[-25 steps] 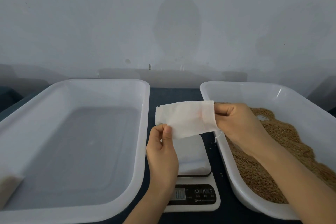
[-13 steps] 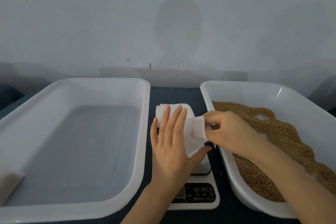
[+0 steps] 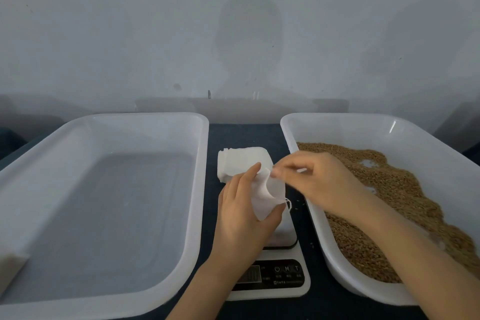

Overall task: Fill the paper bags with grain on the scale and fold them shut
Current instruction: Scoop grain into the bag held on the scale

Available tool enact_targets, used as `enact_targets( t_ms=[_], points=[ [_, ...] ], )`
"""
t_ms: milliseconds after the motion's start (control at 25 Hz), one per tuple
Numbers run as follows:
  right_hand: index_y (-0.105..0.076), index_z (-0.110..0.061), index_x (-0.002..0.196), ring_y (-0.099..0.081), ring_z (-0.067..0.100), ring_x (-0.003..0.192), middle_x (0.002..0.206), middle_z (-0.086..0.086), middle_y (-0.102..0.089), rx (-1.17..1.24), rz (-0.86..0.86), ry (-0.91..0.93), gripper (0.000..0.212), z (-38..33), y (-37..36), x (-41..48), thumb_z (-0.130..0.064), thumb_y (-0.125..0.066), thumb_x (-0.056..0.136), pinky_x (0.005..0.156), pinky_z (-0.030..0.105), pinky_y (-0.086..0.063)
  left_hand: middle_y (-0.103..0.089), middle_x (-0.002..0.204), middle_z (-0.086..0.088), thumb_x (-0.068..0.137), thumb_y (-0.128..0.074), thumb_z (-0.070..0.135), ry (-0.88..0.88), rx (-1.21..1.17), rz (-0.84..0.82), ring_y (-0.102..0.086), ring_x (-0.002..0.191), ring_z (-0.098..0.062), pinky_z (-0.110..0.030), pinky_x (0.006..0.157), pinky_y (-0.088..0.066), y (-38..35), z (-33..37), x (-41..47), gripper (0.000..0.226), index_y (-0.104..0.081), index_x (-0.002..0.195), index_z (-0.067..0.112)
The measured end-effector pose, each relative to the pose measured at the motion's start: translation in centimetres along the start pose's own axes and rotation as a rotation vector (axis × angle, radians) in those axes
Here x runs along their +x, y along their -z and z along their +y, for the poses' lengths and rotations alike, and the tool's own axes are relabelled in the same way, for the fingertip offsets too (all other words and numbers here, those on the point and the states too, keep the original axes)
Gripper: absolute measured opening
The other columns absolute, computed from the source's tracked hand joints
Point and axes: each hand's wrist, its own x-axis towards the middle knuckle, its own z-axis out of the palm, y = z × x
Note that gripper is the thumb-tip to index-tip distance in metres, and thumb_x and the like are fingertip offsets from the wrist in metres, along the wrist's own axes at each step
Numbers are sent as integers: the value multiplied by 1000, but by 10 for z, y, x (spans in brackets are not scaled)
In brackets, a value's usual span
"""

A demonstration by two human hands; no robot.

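On the left side of the dark tabletop (image 3: 244,135) sat the left tray (image 3: 204,163), white plastic, with a white lump (image 3: 10,267) in its near left corner, cut off by the frame edge and too unclear to name. Between the two trays, towards the back, lay a stack of paper bags (image 3: 239,161). Just in front of it the left hand (image 3: 241,218) had its grip wrapped round one paper bag (image 3: 267,197), thumb in front and fingers behind. It held the bag above the platform of the scale (image 3: 275,275); whether the bag touched the platform could not be told. A thin thread (image 3: 288,204) hung from the bag. The right hand (image 3: 319,179), blurred, had its grip pinched on the bag's upper edge. Farthest right, the right tray (image 3: 293,138) held brown grain (image 3: 389,189).
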Motion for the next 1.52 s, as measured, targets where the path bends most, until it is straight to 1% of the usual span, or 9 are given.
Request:
enact_targets(
  t_ms=[160,280,360,640,880,1040,1240,1400,1520],
  points=[
    [-65,-44,89,-59,-13,81,80,-33,-65,19,284,-98,13,14,31,4,-43,-52,88,68,5,-40,-38,113,39,74,-75,41,82,-126,-64,-46,112,1,-12,88,-40,3,2,2,70,-25,117,63],
    [-65,-31,109,-67,13,87,97,-16,-66,-310,81,-322,25,56,66,-4,-41,-50,91,71,23,-52,-38,114,42,74,-75,39,110,-190,-93,-39,112,17,3,72,-39,5,1,4,67,-30,119,60],
    [-66,-22,103,-66,18,67,87,-2,-69,-498,-129,-483,30,84,76,-15,-43,-48,93,64,26,-53,-40,118,39,75,-75,36,125,-237,-116,-35,112,22,8,72,-35,6,-2,4,69,-31,126,54],
    [-58,-15,58,-39,9,41,44,-8,-43,-579,-228,-610,48,111,67,-23,-51,-51,89,48,21,-34,-42,122,35,78,-74,33,158,-262,-156,-43,110,16,8,71,-37,8,-2,4,71,-34,135,44],
    [-73,-12,78,-55,14,59,84,11,-72,-489,-186,-603,45,115,59,-25,-56,-65,77,63,31,-50,-40,119,38,78,-74,31,171,-279,-136,-39,105,27,9,67,-35,9,0,3,69,-34,132,47],
    [-57,-17,53,-40,5,35,43,-7,-51,-466,-6,-567,40,110,57,-23,-46,-70,77,44,20,-33,-38,119,39,78,-75,31,182,-276,-137,-46,104,15,9,68,-35,9,2,3,70,-33,132,47],
    [-61,-6,97,-62,12,60,78,3,-66,-517,-6,-602,30,104,44,-19,-32,-66,83,49,22,-46,-38,120,38,78,-75,28,174,-303,-119,-47,105,13,8,70,-35,12,3,4,69,-35,132,44],
    [-56,-2,108,-60,11,60,77,2,-61,-520,-65,-634,34,100,30,-13,-29,-60,88,44,17,-41,-39,120,37,78,-75,26,165,-306,-101,-46,103,14,10,71,-33,14,4,4,67,-36,129,45],
    [-57,-2,105,-64,15,63,78,5,-64,-490,-88,-615,41,96,21,-10,-40,-52,91,52,23,-52,-39,120,36,78,-75,26,161,-309,-95,-45,104,15,10,72,-33,16,4,5,68,-36,129,44]
  ],
)
